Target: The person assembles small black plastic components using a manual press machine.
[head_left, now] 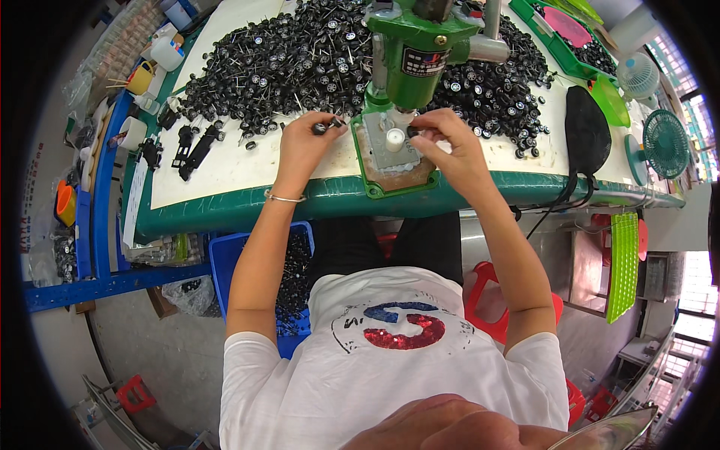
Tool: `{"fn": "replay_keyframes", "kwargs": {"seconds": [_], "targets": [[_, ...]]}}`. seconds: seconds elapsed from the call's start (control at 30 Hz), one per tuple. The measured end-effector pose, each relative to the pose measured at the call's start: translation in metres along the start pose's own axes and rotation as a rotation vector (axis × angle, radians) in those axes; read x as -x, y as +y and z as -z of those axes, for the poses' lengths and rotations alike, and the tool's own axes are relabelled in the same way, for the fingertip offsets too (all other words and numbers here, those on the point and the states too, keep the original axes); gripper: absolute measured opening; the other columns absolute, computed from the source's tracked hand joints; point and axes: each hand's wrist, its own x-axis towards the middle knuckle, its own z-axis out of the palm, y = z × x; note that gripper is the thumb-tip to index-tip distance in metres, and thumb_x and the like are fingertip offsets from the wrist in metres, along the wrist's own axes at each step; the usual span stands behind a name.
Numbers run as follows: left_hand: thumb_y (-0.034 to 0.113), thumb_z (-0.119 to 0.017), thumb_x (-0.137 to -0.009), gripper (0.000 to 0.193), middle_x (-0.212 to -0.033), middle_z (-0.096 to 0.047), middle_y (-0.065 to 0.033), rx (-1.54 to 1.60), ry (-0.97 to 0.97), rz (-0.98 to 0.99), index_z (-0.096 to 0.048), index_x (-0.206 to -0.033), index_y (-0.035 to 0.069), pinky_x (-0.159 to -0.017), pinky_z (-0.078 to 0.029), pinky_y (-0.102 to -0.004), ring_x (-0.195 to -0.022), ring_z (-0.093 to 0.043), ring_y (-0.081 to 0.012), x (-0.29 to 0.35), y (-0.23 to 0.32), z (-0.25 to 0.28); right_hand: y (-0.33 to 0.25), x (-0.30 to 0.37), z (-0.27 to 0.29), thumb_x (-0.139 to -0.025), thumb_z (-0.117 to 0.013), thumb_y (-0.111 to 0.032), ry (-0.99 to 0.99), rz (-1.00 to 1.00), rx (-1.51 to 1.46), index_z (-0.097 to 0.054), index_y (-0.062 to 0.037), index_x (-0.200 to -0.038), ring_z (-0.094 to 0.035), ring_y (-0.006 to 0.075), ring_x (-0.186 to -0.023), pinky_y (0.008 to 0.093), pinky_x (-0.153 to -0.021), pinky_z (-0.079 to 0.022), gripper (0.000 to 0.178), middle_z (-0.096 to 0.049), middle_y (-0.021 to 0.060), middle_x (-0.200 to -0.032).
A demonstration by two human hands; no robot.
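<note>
My left hand (309, 142) is closed on a small black toy wheel (321, 129), held by the fingertips just left of the press. A thin axle seems to run from it. My right hand (454, 147) pinches another small black wheel (412, 131) beside the white round post (395, 139) on the press base. The green bench press (412, 56) stands between my hands, its head above that post. Behind it, a large heap of black wheels with thin axles (292, 64) spreads over the white table top (225, 180).
Black toy chassis (201, 152) lie at the left of the table. A green tray (551, 37), a black cloth pouch (587, 131) and a green fan (664, 142) are at the right. Below the table edge sits a blue bin (225, 262) of black parts; a red stool (487, 300) stands right.
</note>
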Motion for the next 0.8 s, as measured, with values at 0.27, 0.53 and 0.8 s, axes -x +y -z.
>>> {"fn": "replay_keyframes", "kwargs": {"seconds": [0.27,0.53,0.8], "targets": [[0.013,-0.072,-0.082,0.014,-0.089,-0.068,-0.0055,0.996,0.07,0.336,-0.069,-0.091,0.002,-0.051,-0.038,-0.0193,-0.069,-0.059,-0.0072,0.0,-0.001,0.026,-0.006,-0.003,-0.018,-0.081,-0.068,-0.013,-0.046,-0.067,0.117,-0.067,-0.0036,-0.105,-0.051,0.0127,-0.081,0.0253,-0.074,-0.043,0.026,-0.054,0.0041,-0.098],[0.007,-0.063,-0.087,0.014,-0.103,-0.068,-0.0148,1.354,-0.246,0.37,-0.065,-0.1,0.001,-0.049,-0.038,-0.0164,-0.091,-0.067,-0.0134,0.008,0.025,0.026,-0.002,-0.004,-0.018,-0.08,-0.07,-0.017,-0.057,-0.06,0.139,-0.066,-0.0049,-0.107,-0.054,0.0135,-0.079,0.0268,-0.073,-0.046,0.03,-0.055,0.0052,-0.101],[0.011,-0.067,-0.086,0.019,-0.09,-0.07,-0.0117,1.125,-0.432,0.519,-0.066,-0.099,-0.003,-0.039,-0.032,-0.0148,-0.068,-0.065,-0.0077,0.009,0.033,0.018,0.016,0.002,0.007,-0.08,-0.07,-0.018,0.009,-0.132,-0.072,-0.058,-0.0042,-0.123,-0.054,0.01,-0.083,0.0261,-0.079,-0.045,0.046,-0.055,0.0047,-0.106]]}}
